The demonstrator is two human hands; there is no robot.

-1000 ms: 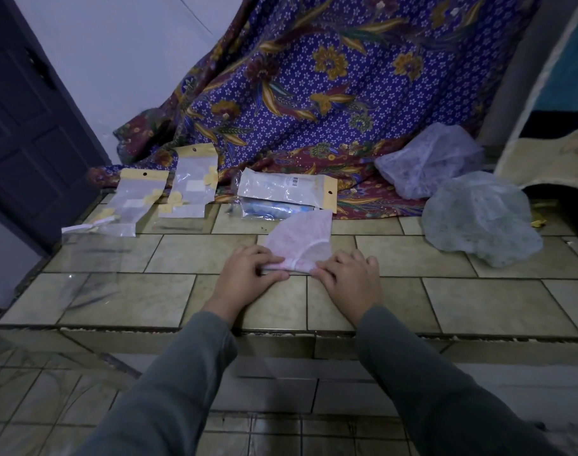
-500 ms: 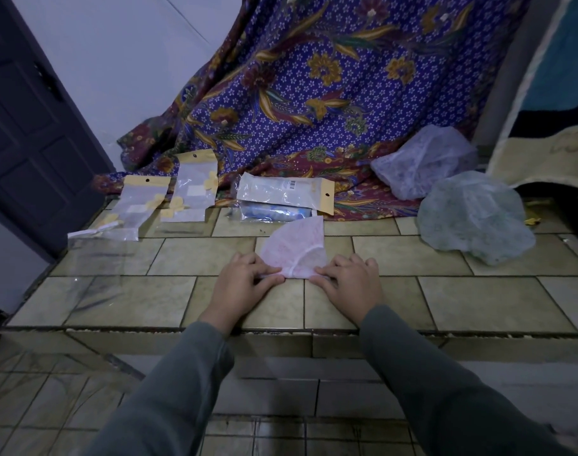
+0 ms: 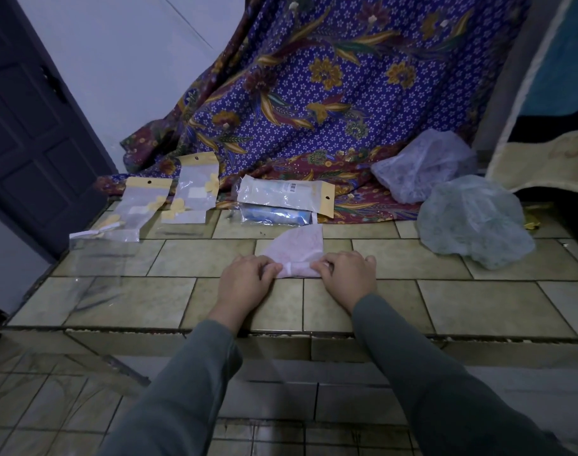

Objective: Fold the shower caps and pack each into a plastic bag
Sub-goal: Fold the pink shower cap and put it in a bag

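**Near edge of the pink cap turned up**

Tiled and dim, the raised ledge serves as the bench (image 3: 189,258), with a flowered cloth (image 3: 330,93) draped behind it. Both hands sit at its middle on a pink shower cap (image 3: 301,245), already folded to a fan shape. A second ago that cap lay flat under the fingertips; now its near edge is rolled up into a thick band between the hands. The left hand (image 3: 245,278) pinches the band's left end with curled fingers, and the right hand (image 3: 347,274) pinches the right end the same way. By my reckoning, the fold is getting narrower and bagging is close.

Beyond the left hand lie empty plastic bags (image 3: 169,199) with yellow headers; straight ahead of both hands lies a filled packet (image 3: 281,195). Well off past the right hand, two unfolded shower caps (image 3: 472,222) wait.
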